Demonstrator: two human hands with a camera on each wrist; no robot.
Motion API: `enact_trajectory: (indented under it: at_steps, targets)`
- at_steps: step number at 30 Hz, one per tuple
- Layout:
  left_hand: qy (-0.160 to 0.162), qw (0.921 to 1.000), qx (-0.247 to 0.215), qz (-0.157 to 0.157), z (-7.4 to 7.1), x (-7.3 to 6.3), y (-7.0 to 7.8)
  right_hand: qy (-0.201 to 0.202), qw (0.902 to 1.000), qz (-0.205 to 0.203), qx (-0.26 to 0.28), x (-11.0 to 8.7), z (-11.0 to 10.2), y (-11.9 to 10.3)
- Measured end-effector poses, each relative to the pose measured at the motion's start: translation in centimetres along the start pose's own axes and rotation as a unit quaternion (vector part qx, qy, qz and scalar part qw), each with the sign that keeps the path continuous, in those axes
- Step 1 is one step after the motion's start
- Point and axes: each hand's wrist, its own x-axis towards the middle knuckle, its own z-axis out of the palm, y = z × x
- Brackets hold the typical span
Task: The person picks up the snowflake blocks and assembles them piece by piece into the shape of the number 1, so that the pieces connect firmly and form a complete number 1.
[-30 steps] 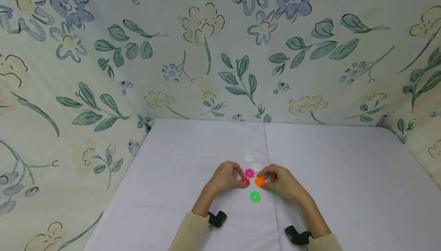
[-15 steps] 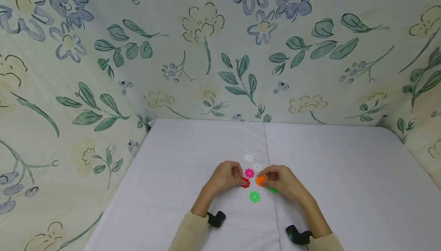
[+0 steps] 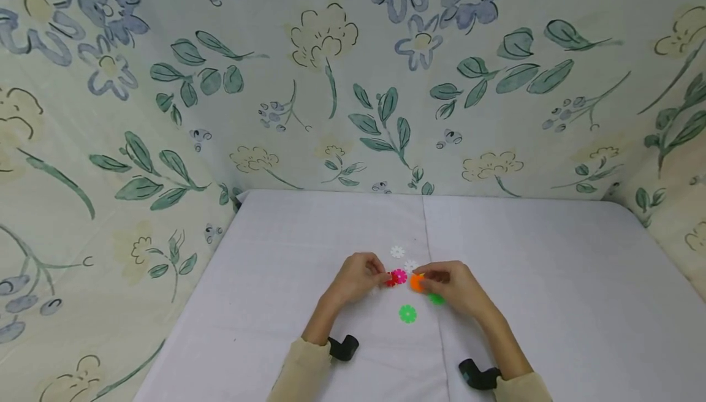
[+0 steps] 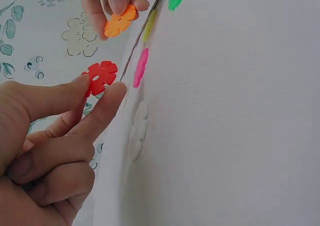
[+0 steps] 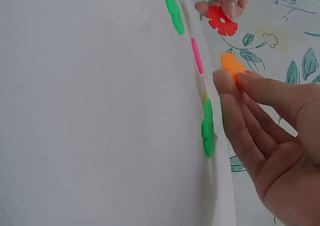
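My left hand [image 3: 357, 277] pinches a red notched plastic disc [image 4: 102, 78], flower-shaped with a small centre hole, between thumb and fingers. Opposite it, my right hand [image 3: 456, 287] pinches an orange disc [image 5: 232, 66] of the same kind. The two discs face each other a short gap apart, raised over the white cloth. In the head view, the red disc overlaps a pink disc [image 3: 399, 276] lying on the cloth. One green disc [image 3: 407, 314] lies nearer the body; another green disc [image 3: 436, 298] is partly covered by the right hand.
Beyond the hands lie two white discs [image 3: 397, 252]. A yellow disc [image 4: 149, 26] shows edge-on in the left wrist view. The white-covered table [image 3: 298, 230] has a seam running through it, with a floral curtain [image 3: 331, 126] behind.
The left hand has moved slightly away from the body with the red disc, which now overlaps the pink disc in view. The right hand has shifted slightly the same way with the orange disc.
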Motion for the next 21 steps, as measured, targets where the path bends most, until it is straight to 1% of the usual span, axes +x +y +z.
enact_trajectory:
  at_steps: [3,7,10,15,18,21]
  targets:
    - [0.012,0.9999,-0.009,-0.008,-0.3,0.1,0.0,0.008,0.9991,0.003,0.041,0.0,0.1,-0.2]
    - [0.024,0.9990,-0.034,-0.013,-0.6,0.1,0.2,0.024,0.9957,0.007,0.090,-0.1,0.2,-0.8]
    - [0.021,0.9989,-0.042,0.008,-0.5,0.2,0.4,0.037,0.9934,0.017,0.107,-0.2,0.2,-1.3]
    - [0.025,0.9977,-0.030,0.056,-0.1,0.2,0.5,0.048,0.9889,0.033,0.137,-0.3,0.5,-1.9]
    - [0.036,0.9964,-0.031,0.071,0.0,0.2,0.7,0.057,0.9867,0.036,0.147,-0.2,0.7,-2.1]
    - [0.049,0.9952,-0.033,0.079,0.1,0.3,0.9,0.067,0.9857,0.038,0.150,-0.2,0.9,-2.1]
